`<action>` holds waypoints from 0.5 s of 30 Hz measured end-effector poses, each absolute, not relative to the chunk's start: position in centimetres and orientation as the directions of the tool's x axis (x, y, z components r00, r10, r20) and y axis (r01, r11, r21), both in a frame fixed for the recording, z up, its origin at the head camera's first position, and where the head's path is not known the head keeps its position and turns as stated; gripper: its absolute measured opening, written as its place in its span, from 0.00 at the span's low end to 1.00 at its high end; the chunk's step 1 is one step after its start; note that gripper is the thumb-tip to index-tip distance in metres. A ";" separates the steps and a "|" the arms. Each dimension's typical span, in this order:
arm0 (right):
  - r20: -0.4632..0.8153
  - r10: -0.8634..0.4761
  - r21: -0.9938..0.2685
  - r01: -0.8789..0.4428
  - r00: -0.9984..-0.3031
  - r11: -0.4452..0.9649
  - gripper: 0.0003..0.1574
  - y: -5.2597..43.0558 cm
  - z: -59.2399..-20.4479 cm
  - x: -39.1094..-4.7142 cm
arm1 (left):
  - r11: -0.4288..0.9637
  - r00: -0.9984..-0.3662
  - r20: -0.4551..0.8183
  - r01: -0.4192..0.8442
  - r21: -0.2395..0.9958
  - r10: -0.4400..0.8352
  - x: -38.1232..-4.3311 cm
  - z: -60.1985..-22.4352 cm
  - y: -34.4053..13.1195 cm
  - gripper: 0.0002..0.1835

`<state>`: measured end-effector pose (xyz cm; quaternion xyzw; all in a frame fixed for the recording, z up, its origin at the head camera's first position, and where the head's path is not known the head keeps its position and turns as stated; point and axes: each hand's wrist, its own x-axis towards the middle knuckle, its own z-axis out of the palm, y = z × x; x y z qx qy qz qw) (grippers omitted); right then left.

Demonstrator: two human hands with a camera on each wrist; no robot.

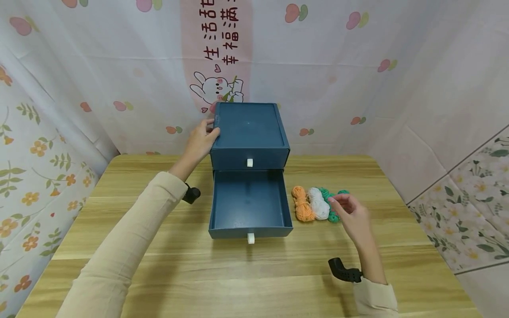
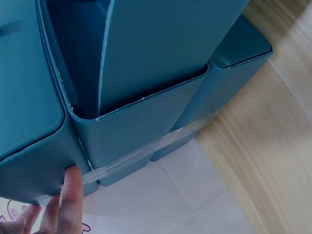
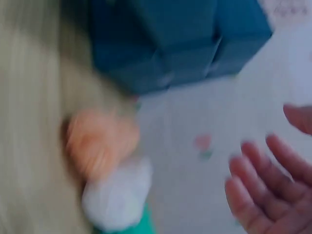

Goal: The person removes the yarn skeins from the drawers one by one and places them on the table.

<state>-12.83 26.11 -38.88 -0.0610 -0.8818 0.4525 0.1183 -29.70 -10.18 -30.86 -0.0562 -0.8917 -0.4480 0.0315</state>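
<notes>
A dark blue drawer cabinet stands at the back of the table, its middle drawer pulled out and bare inside. My left hand touches the cabinet's upper left side; in the left wrist view its fingers lie straight against the top tier. Right of the drawer sit orange yarn, white yarn and green yarn in a row. Over the green yarn, overlapping it in the head view, is my right hand. The right wrist view shows its fingers spread apart, holding nothing.
White tabs mark the drawer fronts, such as the upper tab. Clear tape runs along the cabinet's side across its tiers. A patterned curtain hangs behind the wooden table. Each wrist wears a black camera mount.
</notes>
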 end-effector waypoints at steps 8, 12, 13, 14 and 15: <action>0.190 -0.251 -0.904 -0.269 -0.949 0.333 0.09 21.1 -37.1 -10.1 | 0.591 -0.993 0.104 0.120 0.798 0.061 -29.8 -30.9 -10.2 0.30; 0.096 -0.473 -0.939 -0.237 -0.876 0.248 0.11 19.2 -37.3 -9.1 | 0.591 -0.993 0.101 0.118 0.798 0.063 -29.9 -31.1 -10.2 0.30; 0.071 -0.508 -0.945 -0.221 -0.858 0.241 0.12 18.8 -37.4 -9.0 | 0.589 -0.993 0.101 0.118 0.800 0.063 -29.9 -31.0 -10.2 0.30; 0.035 -0.525 -0.950 -0.192 -0.851 0.248 0.13 18.3 -37.6 -8.9 | 0.586 -0.993 0.100 0.118 0.801 0.064 -29.9 -31.0 -10.2 0.30; 0.002 -0.534 -0.952 -0.165 -0.845 0.258 0.13 17.8 -37.9 -8.8 | 0.584 -0.993 0.100 0.119 0.803 0.064 -29.9 -31.0 -10.2 0.30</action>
